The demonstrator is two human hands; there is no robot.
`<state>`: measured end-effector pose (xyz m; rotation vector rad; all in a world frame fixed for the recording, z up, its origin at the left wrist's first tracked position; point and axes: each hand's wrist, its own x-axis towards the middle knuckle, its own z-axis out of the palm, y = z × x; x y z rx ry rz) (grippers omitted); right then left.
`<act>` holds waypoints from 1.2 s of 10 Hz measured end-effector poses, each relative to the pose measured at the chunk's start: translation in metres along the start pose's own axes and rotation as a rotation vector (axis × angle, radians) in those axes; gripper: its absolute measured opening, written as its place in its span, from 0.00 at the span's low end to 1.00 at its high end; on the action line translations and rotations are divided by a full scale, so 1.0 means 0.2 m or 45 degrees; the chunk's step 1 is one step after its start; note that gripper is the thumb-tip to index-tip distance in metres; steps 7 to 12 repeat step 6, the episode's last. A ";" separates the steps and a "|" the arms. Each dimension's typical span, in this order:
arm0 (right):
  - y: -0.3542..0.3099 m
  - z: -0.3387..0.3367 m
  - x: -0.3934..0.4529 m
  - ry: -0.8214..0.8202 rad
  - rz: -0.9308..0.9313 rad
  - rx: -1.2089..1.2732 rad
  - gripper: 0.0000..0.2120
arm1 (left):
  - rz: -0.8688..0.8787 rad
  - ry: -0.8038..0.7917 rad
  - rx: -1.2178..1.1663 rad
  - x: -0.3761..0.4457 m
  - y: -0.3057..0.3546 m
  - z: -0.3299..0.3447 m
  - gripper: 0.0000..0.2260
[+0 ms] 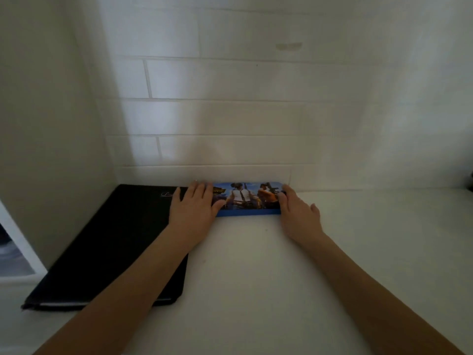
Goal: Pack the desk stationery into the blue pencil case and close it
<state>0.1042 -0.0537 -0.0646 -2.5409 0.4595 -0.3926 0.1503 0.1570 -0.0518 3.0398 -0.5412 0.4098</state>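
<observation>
The blue pencil case (247, 199) lies flat against the tiled wall at the back of the white desk, lid down, its top printed with game figures. My left hand (194, 206) rests palm-down on the case's left end, fingers spread over the lid. My right hand (298, 210) lies flat at the right end, fingertips touching the case's corner. No loose stationery shows on the desk.
A black folder (110, 242) lies flat to the left of the case, reaching the desk's (256, 278) front left; my left forearm crosses over it. The white tiled wall (230, 111) stands directly behind. A side wall (51, 124) closes the left. A dark object (470, 180) peeks in at the right edge.
</observation>
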 end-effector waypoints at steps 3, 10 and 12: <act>0.01 0.00 -0.04 -0.015 -0.103 -0.013 0.24 | 0.156 0.116 0.055 0.01 0.00 0.01 0.25; 0.03 -0.12 -0.23 -0.029 -0.093 0.473 0.22 | 0.230 0.133 -0.302 -0.01 -0.02 -0.02 0.27; 0.03 -0.12 -0.23 -0.029 -0.093 0.473 0.22 | 0.230 0.133 -0.302 -0.01 -0.02 -0.02 0.27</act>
